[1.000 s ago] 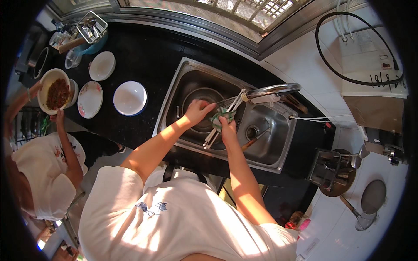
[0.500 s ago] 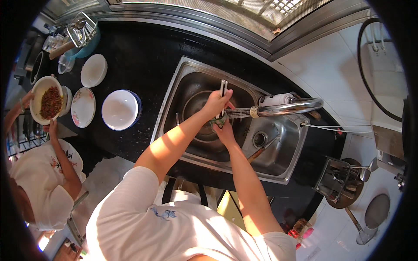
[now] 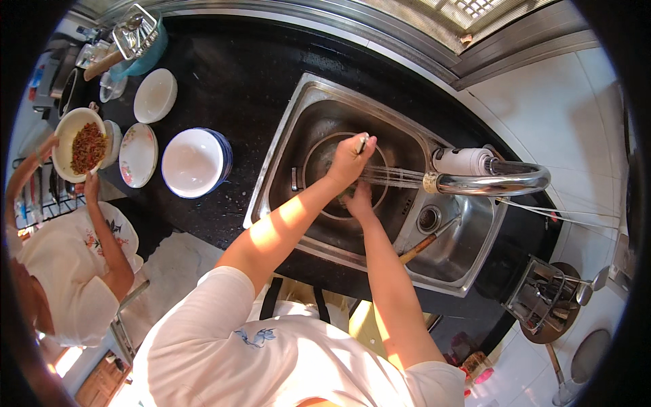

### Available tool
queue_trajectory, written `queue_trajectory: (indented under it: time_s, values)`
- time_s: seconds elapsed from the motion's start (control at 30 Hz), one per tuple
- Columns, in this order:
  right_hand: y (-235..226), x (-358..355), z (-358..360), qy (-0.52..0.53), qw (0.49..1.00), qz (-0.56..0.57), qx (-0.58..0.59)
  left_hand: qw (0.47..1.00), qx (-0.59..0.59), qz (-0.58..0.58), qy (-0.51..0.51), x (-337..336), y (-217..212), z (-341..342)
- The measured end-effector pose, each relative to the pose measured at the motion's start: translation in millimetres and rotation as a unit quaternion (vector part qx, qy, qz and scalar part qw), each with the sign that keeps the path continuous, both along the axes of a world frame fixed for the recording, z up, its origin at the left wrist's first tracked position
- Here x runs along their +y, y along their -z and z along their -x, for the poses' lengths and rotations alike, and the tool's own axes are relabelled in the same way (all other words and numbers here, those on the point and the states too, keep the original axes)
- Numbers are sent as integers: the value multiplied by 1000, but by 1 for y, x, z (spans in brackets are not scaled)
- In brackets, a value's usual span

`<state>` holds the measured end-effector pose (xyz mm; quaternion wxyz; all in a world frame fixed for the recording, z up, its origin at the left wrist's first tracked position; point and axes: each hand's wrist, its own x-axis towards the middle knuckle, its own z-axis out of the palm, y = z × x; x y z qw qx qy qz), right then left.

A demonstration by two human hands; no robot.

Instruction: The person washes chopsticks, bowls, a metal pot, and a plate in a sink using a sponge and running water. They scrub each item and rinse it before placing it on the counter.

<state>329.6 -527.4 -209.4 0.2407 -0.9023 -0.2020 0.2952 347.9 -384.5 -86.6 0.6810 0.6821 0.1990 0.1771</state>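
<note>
Over the large basin of the steel sink (image 3: pixel 274 146), my left hand (image 3: pixel 350 161) is closed round slim silver utensils (image 3: pixel 364 142), whose ends point up; their exact kind is unclear. Just below it, my right hand (image 3: pixel 359 199) is closed by the lower part of the utensils. A dark green scrubbing cloth (image 3: pixel 348 192) is mostly hidden behind its fingers. Water (image 3: pixel 400 178) streams sideways from the faucet (image 3: pixel 498 183) onto both hands. Beneath them a round metal pot (image 3: pixel 306 163) with a side handle sits in the basin.
Left of the sink stand stacked blue-rimmed bowls (image 3: pixel 193 163), flowered plates (image 3: pixel 137 156) and a white bowl (image 3: pixel 155 95). At far left another person holds a bowl of chopped food (image 3: pixel 61 152). A wooden-handled brush (image 3: pixel 418 248) lies in the small basin; a utensil rack (image 3: pixel 542 292) is at right.
The view has shifted, so the sink appears farther right. The utensils have tipped and show nearly end-on. My right hand has closed further over the green cloth. Water still runs.
</note>
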Motion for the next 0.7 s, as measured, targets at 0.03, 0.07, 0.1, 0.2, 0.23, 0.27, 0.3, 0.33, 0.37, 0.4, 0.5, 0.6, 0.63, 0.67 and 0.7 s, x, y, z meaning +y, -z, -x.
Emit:
queue_trajectory:
  time_s: [0.03, 0.07, 0.1, 0.2, 0.23, 0.27, 0.3, 0.33, 0.37, 0.4, 0.5, 0.6, 0.63, 0.67, 0.7]
  values:
    - [-1, -2, -6, 28, 997, -69, 17, 1000, -4, -11, 6, -6, 9, 2]
    - [-4, -4, -12, 139, 968, -200, 55, 1000, -11, -20, 14, -14, 16, 1]
    - [-7, -6, -16, 244, 909, -327, 91, 999, -11, 23, 28, -21, 23, 3]
    - [-75, 5, -25, 330, 786, -503, 147, 998, -3, -58, 8, -36, 36, 8]
    - [-91, 11, -30, 347, 766, -512, 175, 997, 17, -71, 15, -39, 36, 7]
    - [-95, 15, -35, 362, 744, -521, 207, 997, 9, -69, 35, -38, 32, 9]
    - [-91, 17, -42, 335, 715, -566, 238, 996, 0, -67, 55, -38, 28, 12]
    - [-93, 18, -46, 328, 703, -571, 267, 995, -9, -65, 75, -38, 24, 15]
    - [-101, 18, -49, 324, 688, -580, 291, 994, -37, -58, 88, -39, 19, 21]
    - [-103, 21, -50, 312, 675, -586, 323, 993, -62, -52, 89, -39, 18, 30]
    - [-99, 31, -42, 278, 722, -580, 255, 993, -71, -31, 94, -54, 18, 49]
    - [-116, 41, -19, 276, 736, -569, 243, 991, -71, 86, 71, -62, 24, 38]
    - [-124, 40, -8, 293, 729, -561, 261, 987, -67, 136, 53, -58, 27, 30]
    - [-115, 31, 6, 306, 748, -512, 291, 980, -67, 183, 30, -54, 29, 20]
    - [-116, 34, 12, 308, 758, -508, 269, 983, -50, 173, 29, -46, 27, 14]
